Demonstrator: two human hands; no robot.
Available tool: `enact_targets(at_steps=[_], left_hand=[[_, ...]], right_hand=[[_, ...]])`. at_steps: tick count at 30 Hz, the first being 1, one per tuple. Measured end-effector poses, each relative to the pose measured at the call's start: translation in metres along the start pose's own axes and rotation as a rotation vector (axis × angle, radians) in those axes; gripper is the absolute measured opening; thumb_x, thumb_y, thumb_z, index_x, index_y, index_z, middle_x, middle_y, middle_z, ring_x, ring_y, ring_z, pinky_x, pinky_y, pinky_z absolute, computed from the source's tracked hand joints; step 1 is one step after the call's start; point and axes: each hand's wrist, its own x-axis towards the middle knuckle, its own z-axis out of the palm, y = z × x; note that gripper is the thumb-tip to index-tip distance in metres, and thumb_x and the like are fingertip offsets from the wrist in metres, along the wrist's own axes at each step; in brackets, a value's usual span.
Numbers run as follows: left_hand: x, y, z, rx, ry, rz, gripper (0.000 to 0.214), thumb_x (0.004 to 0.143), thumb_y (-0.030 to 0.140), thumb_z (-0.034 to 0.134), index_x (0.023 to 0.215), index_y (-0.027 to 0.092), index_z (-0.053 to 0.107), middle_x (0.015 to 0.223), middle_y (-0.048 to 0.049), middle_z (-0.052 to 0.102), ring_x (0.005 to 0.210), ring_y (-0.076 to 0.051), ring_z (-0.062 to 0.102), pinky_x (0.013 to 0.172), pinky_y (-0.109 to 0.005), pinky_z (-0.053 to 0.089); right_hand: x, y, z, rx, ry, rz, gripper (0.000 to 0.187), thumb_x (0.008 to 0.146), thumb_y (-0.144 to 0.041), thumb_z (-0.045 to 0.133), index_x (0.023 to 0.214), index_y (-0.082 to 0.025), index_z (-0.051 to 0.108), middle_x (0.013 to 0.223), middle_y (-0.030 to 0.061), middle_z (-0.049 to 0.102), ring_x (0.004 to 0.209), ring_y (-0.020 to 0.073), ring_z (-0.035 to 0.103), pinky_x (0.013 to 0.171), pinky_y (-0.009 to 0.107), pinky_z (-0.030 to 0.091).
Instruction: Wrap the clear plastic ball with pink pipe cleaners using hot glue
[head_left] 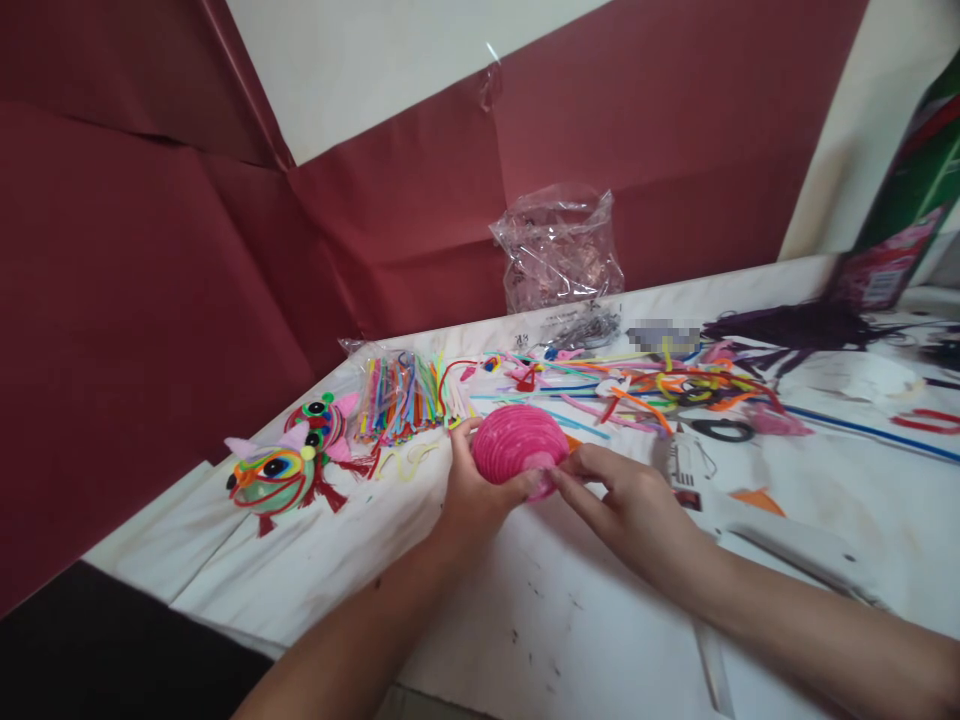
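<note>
A round, ribbed pink paper lantern (pixel 517 442) is held just above the table in the middle of the head view. My left hand (pixel 480 485) wraps its left side, thumb pressed on the near face beside a paler pink patch. At the lantern's lower right edge, the fingers of my right hand (pixel 619 495) are pinched together against it. Whatever may be between those fingertips is hidden. A bit of orange (pixel 574 443) shows just behind them; I cannot tell whether it is held.
Left stand two decorated lanterns with eyes and red tassels, a green one (pixel 274 485) and a red one (pixel 319 425). Behind lie bundled pipe cleaners (pixel 401 395) and a loose colourful heap (pixel 675 385). A white glue gun (pixel 682 465), black tape roll (pixel 721 430) and plastic bag (pixel 559 255) are also here.
</note>
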Motion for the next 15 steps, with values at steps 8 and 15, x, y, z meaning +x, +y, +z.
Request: enact_targets(at_steps=[8,15], left_hand=[[0.0003,-0.0067,0.0011,-0.012,0.019,0.026,0.086,0.048,0.038,0.089,0.116,0.023,0.039,0.115,-0.0091,0.056,0.097,-0.026,0.063,0.078,-0.036,0.053],[0.0007,0.0014,-0.0027,0.072,0.031,-0.006,0.093,0.044,0.035,0.091,0.122,0.023,0.042,0.121,-0.0116,0.055,0.104,-0.028,0.062,0.081,-0.035,0.052]], right_hand=[[-0.0005,0.0003,0.0008,0.027,-0.055,0.066,0.027,0.093,-0.032,0.048,0.070,-0.022,0.059,0.060,0.0007,0.063,0.054,0.0165,0.057,0.049,0.027,0.043],[-0.0004,0.0009,0.0016,-0.002,-0.074,0.023,0.028,0.093,-0.031,0.047,0.068,-0.022,0.058,0.061,0.0014,0.062,0.054,0.0168,0.056,0.051,0.028,0.043]])
